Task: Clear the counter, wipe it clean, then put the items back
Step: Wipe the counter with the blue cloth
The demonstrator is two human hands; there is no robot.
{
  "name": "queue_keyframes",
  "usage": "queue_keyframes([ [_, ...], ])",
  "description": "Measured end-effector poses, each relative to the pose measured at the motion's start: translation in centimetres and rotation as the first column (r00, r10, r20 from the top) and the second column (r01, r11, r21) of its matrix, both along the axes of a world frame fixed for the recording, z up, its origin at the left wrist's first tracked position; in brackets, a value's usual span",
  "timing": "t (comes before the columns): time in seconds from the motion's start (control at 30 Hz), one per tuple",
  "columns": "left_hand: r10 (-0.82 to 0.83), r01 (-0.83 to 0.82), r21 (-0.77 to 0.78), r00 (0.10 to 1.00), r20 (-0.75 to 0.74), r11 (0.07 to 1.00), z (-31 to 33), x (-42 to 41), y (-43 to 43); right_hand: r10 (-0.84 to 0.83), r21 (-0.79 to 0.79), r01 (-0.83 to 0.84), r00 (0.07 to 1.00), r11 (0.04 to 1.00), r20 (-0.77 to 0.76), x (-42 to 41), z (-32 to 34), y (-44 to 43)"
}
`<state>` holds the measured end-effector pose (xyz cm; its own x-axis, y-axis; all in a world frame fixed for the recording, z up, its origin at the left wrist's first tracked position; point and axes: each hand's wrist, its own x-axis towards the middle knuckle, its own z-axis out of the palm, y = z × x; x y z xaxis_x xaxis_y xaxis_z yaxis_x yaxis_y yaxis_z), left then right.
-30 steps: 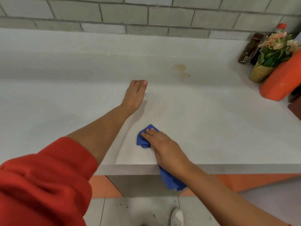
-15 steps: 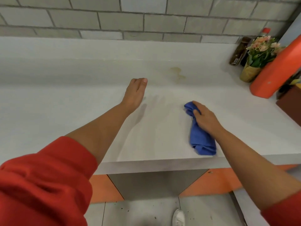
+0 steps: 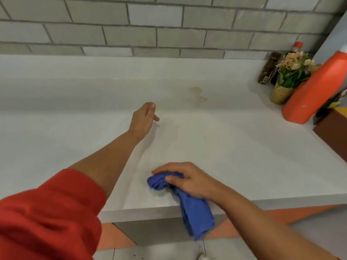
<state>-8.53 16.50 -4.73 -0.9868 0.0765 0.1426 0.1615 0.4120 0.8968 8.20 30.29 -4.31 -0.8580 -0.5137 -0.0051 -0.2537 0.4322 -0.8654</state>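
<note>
The orange bottle (image 3: pixel 315 91) and brown box (image 3: pixel 333 134) run off the right edge.

The counter (image 3: pixel 244 147) was smooth and matt. The blue rag (image 3: pixel 195 212) was soft, wrinkled cloth. The orange bottle (image 3: pixel 315 91) was smooth plastic with a faint shine. The grey wall tiles (image 3: pixel 131 34) looked matt. The red sleeve (image 3: pixel 47 212) was thick cloth.

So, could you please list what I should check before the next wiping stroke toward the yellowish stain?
1. Right hand grips the blue cloth: ok.
2. Cloth fully on the counter: not ok, its tail hangs over the front edge.
3. Yellowish stain wiped: not ok.
4. Left hand out of the path: ok, it is left of the stain, holding nothing.
5. Right end cleared: not ok, orange bottle and flower pot stand there.
6. Cloth damp: cannot tell.
</note>
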Motion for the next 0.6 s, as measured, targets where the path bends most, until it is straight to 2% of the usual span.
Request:
queue_keyframes([
  [0.03,0.018,-0.018,0.008,1.0,0.002,1.0,-0.1,-0.2,0.2,-0.149,-0.042,0.148,0.989,0.988,-0.026,-1.6,0.8,2.1],
  [0.1,0.042,-0.042,0.026,0.999,0.022,0.999,-0.6,-0.6,0.8,-0.467,-0.032,0.469,0.869,0.883,-0.163,-5.1,1.6,6.4],
  [0.17,0.058,-0.058,-0.001,0.998,0.019,0.998,-1.2,-1.0,1.6,-0.639,0.081,0.668,0.736,0.74,-0.225,-8.5,1.4,10.3],
  [0.2,0.067,-0.067,-0.016,0.998,0.005,0.998,-1.4,-1.3,1.9,-0.679,0.178,0.711,0.702,0.68,-0.214,-10.1,0.6,11.9],
  [0.27,0.094,-0.095,-0.045,0.995,-0.024,0.994,-1.6,-2.0,2.3,-0.695,0.417,0.698,0.693,0.582,-0.19,-12.5,-1.7,13.5],
  [0.33,0.124,-0.127,-0.06,0.991,-0.046,0.99,-1.7,-2.8,2.6,-0.652,0.565,0.667,0.707,0.485,-0.274,-14.0,-3.6,13.4],
  [0.4,0.159,-0.165,-0.081,0.985,-0.066,0.983,-1.9,-3.7,2.7,-0.616,0.585,0.68,0.704,0.442,-0.353,-15.8,-4.2,13.4],
  [0.53,0.187,-0.2,-0.154,0.978,-0.096,0.968,-2.3,-5.1,3.0,-0.663,0.604,0.702,0.66,0.377,-0.353,-20.3,-3.9,14.7],
  [0.6,0.19,-0.204,-0.166,0.977,-0.099,0.965,-2.4,-5.8,3.2,-0.618,0.635,0.685,0.683,0.358,-0.389,-22.1,-3.8,14.4],
])
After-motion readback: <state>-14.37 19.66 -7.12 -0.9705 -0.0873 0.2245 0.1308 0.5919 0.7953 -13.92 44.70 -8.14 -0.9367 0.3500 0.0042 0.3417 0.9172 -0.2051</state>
